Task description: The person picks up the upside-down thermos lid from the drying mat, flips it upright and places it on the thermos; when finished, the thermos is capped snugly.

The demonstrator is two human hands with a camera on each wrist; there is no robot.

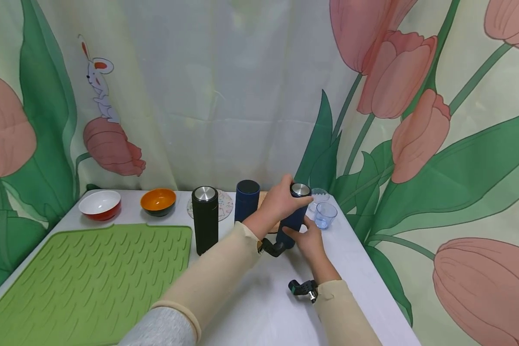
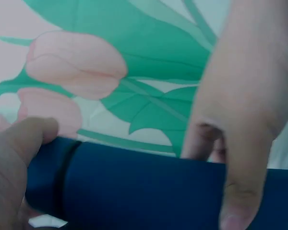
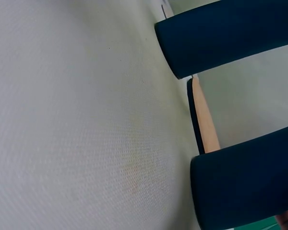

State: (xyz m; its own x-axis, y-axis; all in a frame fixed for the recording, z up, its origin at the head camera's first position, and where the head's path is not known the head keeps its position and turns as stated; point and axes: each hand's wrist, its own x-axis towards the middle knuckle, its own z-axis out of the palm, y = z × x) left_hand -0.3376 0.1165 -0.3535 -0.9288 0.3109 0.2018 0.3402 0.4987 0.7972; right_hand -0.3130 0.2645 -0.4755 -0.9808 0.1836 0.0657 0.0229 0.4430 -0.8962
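A navy blue thermos bottle (image 1: 290, 226) with a silver-topped lid stands at the right of the table, held by both hands. My left hand (image 1: 281, 204) grips it around the lid, thumb and fingers on opposite sides. Lower down, my right hand (image 1: 309, 240) holds the body. The left wrist view shows a dark seam between the bottle's lid (image 2: 43, 167) and body. Just left of it is a second navy bottle (image 1: 246, 199) with a dark top, partly covered by the left wrist. A black thermos (image 1: 205, 223) with a silver-topped lid stands further left.
Two clear cups (image 1: 326, 216) are right beside the held bottle. Behind the bottles lie a round patterned mat (image 1: 226, 205) and a light wooden piece (image 3: 205, 117). A red-and-white bowl (image 1: 99, 204), an orange bowl (image 1: 157, 199) and a green mat (image 1: 99, 278) occupy the left side.
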